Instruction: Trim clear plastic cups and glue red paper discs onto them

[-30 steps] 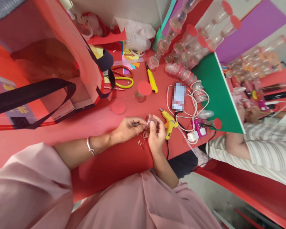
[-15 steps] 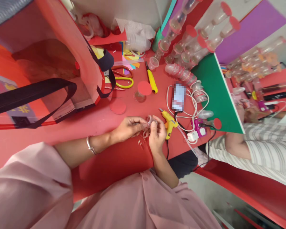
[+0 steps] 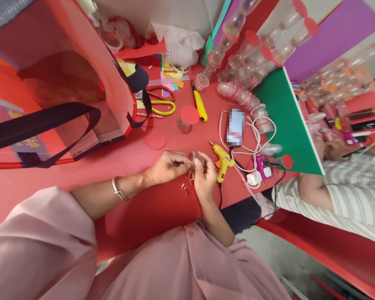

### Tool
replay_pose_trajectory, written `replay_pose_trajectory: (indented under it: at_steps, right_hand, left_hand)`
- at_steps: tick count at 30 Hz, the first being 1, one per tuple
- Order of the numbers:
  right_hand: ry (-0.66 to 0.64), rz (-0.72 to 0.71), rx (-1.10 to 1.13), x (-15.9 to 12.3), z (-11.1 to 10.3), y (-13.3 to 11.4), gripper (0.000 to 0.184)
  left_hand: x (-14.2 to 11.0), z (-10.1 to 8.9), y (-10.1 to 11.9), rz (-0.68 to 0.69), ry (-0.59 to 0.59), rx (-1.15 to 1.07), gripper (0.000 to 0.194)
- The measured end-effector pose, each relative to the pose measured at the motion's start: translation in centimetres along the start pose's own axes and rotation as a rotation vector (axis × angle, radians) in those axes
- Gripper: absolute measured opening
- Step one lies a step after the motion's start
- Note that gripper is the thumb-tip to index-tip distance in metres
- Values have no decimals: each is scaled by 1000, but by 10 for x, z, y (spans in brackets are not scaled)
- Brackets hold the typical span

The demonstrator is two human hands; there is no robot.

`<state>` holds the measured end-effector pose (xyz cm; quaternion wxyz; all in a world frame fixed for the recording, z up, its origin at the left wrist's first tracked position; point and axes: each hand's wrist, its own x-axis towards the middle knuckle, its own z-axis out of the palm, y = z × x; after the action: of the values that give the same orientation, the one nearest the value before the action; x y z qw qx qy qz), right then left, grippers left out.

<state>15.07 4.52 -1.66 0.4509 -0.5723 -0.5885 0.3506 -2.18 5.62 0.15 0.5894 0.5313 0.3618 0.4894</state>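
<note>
A small clear plastic cup (image 3: 196, 158) is in my right hand (image 3: 205, 175), thumb across its side. My left hand (image 3: 171, 166) is closed in a pinch at the cup's left side; the fingers hide what exactly lies between them. Little scraps (image 3: 184, 188) lie on the red table just below the hands. To the right of my right hand rests a yellow glue gun (image 3: 222, 161). Above the hands stands a clear cup piece topped with a red disc (image 3: 189, 114), and a flat red disc (image 3: 155, 138) lies at its lower left.
Scissors (image 3: 162, 108) and a yellow cutter knife (image 3: 199, 102) lie farther back. A phone (image 3: 236, 127) sits among white cables near a purple power adapter (image 3: 263, 166). A large red bag (image 3: 112, 83) stands at left; a green board (image 3: 287, 121) separates a co-worker's striped sleeve (image 3: 353, 187).
My fingers have shifted slightly on the cup, which is turned a little. The view has moved slightly; the things on the table stay in place.
</note>
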Motion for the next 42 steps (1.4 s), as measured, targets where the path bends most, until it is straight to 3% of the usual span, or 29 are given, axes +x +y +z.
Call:
replay_pose_trajectory:
  at_steps: [10,15,22,31,42]
  right_hand:
    - [58,22,78,-2,4,-1,35]
    - [89,-96,65,-1,5,-4,33]
    - [92,-107,48,0,4,-4,32]
    - [90,14,105,1,4,-6,33]
    - [80,58,89,2,4,-13,38]
  left_hand:
    - [-4,5,-4,-55,161,18,29]
    - [-5,7,-5,-171,188,-119,36]
    - [-5,6,-3,-191,140,-212,38]
    - [-1,4,1,-151,111,-115,36]
    - [-1,3,2,-115,106,-7,38]
